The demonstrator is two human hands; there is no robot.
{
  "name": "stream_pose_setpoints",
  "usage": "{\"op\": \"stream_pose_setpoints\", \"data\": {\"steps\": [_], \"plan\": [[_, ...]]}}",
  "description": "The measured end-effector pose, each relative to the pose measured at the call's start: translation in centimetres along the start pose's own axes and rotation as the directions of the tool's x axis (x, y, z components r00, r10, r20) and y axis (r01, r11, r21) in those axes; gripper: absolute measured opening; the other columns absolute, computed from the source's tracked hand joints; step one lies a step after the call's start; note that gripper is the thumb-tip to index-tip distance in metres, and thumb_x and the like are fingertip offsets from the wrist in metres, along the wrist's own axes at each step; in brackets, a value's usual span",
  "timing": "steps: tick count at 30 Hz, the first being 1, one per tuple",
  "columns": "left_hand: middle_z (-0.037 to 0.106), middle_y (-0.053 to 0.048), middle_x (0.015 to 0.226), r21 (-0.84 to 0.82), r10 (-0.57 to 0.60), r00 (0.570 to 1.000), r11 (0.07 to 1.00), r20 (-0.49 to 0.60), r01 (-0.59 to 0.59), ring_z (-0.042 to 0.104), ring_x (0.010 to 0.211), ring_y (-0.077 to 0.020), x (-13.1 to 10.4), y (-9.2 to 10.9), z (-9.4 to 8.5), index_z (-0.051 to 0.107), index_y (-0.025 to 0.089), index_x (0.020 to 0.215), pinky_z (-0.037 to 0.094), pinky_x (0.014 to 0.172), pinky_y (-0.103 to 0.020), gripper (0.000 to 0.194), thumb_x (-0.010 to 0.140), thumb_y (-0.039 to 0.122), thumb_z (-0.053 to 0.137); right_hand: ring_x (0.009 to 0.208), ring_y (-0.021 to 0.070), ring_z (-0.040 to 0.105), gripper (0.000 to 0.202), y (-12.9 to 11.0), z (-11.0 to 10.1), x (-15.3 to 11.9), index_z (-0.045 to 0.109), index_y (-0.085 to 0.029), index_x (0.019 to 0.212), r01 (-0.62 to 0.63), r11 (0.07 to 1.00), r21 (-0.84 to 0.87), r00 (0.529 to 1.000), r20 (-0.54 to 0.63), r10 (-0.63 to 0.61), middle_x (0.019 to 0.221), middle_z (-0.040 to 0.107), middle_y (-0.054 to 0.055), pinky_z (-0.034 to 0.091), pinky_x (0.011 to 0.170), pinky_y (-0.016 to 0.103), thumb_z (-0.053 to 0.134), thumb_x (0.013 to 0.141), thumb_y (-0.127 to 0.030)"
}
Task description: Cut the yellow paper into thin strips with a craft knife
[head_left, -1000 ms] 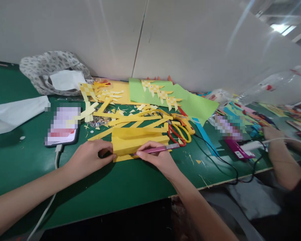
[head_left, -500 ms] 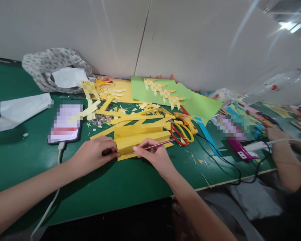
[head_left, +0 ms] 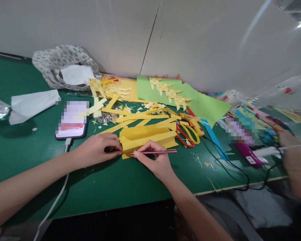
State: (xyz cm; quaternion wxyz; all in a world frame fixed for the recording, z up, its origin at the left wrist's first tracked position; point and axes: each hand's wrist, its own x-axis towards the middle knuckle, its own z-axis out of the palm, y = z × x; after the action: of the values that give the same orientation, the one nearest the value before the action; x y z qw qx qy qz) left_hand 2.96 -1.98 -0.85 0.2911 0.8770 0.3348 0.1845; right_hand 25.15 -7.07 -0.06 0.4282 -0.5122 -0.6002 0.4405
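Note:
A folded sheet of yellow paper (head_left: 145, 139) lies on the green table in front of me, with raised creases running lengthwise. My left hand (head_left: 100, 147) is closed in a pinch at the paper's lower left corner. Between the thumb and fingers of my right hand (head_left: 157, 161) is a thin pink pencil-like stick (head_left: 169, 151), lying nearly level. Its tip points left, at the paper's lower edge close to my left fingertips. Just right of the paper rest scissors (head_left: 187, 140) with red and yellow handles.
A phone (head_left: 72, 120) on a white cable (head_left: 61, 194) lies left. Behind are yellow strips (head_left: 140, 116), a yellow glue gun (head_left: 194, 124), green paper (head_left: 205, 102) with woven paper fish, and a patterned cloth bag (head_left: 62, 55). A purple power strip (head_left: 251, 154) and another person's arm (head_left: 294, 167) are right.
The stick has turned from slanting up to the right to almost level. My left hand stays at the paper's corner. The whole scene has shifted slightly right in view.

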Motion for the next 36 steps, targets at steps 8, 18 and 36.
{"op": "stream_pose_setpoints", "data": {"steps": [8,18,36], "plan": [[0.066,-0.003,0.083,-0.034,-0.021,1.0,0.999,0.007,0.022,0.06,0.074,-0.0144,0.0,0.02,-0.15,0.071,0.022,0.082,0.044,0.067,-0.024,0.017,0.086,0.028,0.055,0.061,0.0171,0.065,0.012,-0.19,0.12,0.16,0.064,-0.021,0.067,0.012,0.998,-0.056,1.0,0.013,-0.011,0.064,0.069,0.001,0.052,0.057,0.029,0.073,0.072,-0.028],[0.065,-0.002,0.079,-0.053,-0.059,0.998,0.997,-0.001,0.059,0.06,0.07,-0.0131,-0.07,0.06,-0.05,0.071,0.021,0.081,0.044,0.063,-0.023,0.015,0.083,0.029,0.058,0.061,0.0164,0.063,0.013,0.0,0.03,0.42,0.065,-0.02,0.066,-0.049,0.998,-0.036,0.998,0.032,0.05,0.064,0.068,0.001,0.05,0.058,0.029,0.073,0.072,-0.029],[0.064,0.0,0.078,-0.018,-0.049,0.999,0.999,-0.016,0.049,0.058,0.069,-0.0109,-0.17,-0.08,0.27,0.07,0.021,0.078,0.041,0.061,-0.021,0.015,0.083,0.027,0.056,0.063,0.0147,0.065,0.01,0.04,-0.18,0.34,0.067,-0.02,0.067,-0.04,0.999,-0.009,0.999,0.031,0.041,0.067,0.071,0.001,0.052,0.059,0.026,0.074,0.071,-0.026]]}}
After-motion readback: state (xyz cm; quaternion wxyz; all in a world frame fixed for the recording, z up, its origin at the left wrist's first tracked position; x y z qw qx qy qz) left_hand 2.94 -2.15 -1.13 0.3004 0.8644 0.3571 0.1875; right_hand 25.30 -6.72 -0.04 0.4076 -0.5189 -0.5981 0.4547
